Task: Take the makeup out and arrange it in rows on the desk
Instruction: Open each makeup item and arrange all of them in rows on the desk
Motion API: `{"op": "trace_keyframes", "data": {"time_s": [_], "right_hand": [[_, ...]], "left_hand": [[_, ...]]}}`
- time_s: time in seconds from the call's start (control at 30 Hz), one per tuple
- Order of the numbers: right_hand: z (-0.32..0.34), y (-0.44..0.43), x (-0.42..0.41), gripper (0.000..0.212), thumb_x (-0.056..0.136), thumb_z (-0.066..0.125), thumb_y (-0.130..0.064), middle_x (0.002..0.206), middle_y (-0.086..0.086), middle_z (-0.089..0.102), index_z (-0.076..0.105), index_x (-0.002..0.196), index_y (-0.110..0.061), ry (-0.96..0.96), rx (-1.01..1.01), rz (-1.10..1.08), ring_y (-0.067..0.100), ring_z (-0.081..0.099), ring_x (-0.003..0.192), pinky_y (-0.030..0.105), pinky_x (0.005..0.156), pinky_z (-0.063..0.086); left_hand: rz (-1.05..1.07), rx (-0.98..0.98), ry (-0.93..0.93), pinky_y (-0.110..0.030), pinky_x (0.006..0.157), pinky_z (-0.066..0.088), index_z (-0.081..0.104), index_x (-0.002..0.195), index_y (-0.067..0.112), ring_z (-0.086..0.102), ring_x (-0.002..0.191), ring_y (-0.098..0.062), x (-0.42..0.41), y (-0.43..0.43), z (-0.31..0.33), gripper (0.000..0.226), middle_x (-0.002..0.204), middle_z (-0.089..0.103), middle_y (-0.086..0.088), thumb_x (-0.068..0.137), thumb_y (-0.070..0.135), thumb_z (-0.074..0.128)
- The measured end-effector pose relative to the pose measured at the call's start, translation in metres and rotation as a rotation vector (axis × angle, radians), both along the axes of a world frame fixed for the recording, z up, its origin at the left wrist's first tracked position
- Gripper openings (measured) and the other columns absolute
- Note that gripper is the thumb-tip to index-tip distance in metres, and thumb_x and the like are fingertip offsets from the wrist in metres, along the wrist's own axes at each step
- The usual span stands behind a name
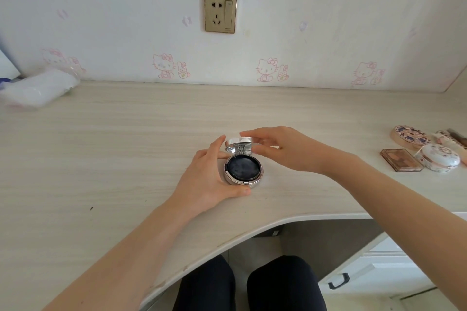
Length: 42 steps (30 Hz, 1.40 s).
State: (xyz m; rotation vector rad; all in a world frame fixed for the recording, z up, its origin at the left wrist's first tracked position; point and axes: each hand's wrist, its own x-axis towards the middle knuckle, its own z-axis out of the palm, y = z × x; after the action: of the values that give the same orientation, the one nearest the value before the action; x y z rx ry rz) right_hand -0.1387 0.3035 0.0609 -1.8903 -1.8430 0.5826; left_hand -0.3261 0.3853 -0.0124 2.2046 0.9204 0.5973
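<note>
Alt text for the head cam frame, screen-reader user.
Two hands hold an open silver compact on a pale desk: the left hand grips its base, the right hand pinches the raised lid. A brown palette and patterned round cases sit far right, a clear bag far left.

Silver compact [243, 171] lies open on desk [101, 146].

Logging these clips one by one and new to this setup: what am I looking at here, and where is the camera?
No machine here: a person wears one wide-angle camera on the head, looking down at their bare hands. They sit at a pale desk. The left hand grips the base of an open round silver compact; the right hand pinches its raised lid. A palette, a patterned case and a white case lie at the right, a plastic packet far left.
</note>
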Motion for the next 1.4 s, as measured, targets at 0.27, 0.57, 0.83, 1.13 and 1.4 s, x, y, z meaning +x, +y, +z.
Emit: {"op": "trace_keyframes", "data": {"time_s": [0.27,0.57,0.83,1.13,1.4], "right_hand": [[-0.040,-0.024,-0.005,0.060,0.094,0.055,-0.035,0.141,-0.004,0.050,0.031,0.147,-0.020,0.005,0.118,-0.212,0.014,0.046,0.128,0.030,0.104,0.040],[-0.070,-0.041,-0.032,0.070,0.090,0.057,-0.043,0.138,-0.008,0.049,0.026,0.148,-0.022,-0.035,0.236,-0.287,0.011,0.040,0.130,0.019,0.102,0.030],[-0.073,-0.028,-0.035,0.058,0.087,0.065,-0.034,0.119,0.002,0.061,0.043,0.136,-0.013,-0.052,0.389,-0.230,0.009,0.041,0.110,-0.003,0.087,0.019],[-0.069,0.028,-0.013,0.045,0.093,0.056,-0.038,0.119,-0.003,0.059,0.046,0.133,-0.022,-0.117,0.291,-0.195,0.017,0.048,0.115,0.027,0.095,0.038],[-0.065,0.093,0.007,0.042,0.094,0.052,-0.036,0.120,0.001,0.059,0.046,0.132,-0.020,-0.161,0.251,-0.194,0.021,0.047,0.117,0.033,0.098,0.039]], "left_hand": [[-0.005,-0.027,-0.009,-0.018,0.095,0.023,0.016,0.149,0.034,0.031,0.128,0.000,-0.004,0.001,0.003,0.128,0.113,0.050,0.036,0.045,0.055,0.087],[0.009,-0.064,-0.059,-0.002,0.090,0.026,0.026,0.147,0.032,0.042,0.123,0.008,-0.010,0.003,0.001,0.115,0.104,0.056,0.040,0.052,0.050,0.088],[0.032,0.014,-0.051,-0.017,0.103,0.031,0.030,0.148,0.023,0.042,0.130,-0.003,-0.004,0.004,0.000,0.102,0.134,0.055,0.019,0.065,0.045,0.084],[0.013,0.036,-0.039,-0.023,0.101,0.037,0.024,0.149,0.025,0.047,0.127,-0.006,0.015,0.041,0.007,0.087,0.134,0.053,0.023,0.079,0.041,0.074],[0.035,0.037,0.000,-0.033,0.105,0.037,0.022,0.149,0.025,0.046,0.128,-0.011,0.038,0.101,0.007,0.084,0.136,0.053,0.018,0.082,0.042,0.070]]}}
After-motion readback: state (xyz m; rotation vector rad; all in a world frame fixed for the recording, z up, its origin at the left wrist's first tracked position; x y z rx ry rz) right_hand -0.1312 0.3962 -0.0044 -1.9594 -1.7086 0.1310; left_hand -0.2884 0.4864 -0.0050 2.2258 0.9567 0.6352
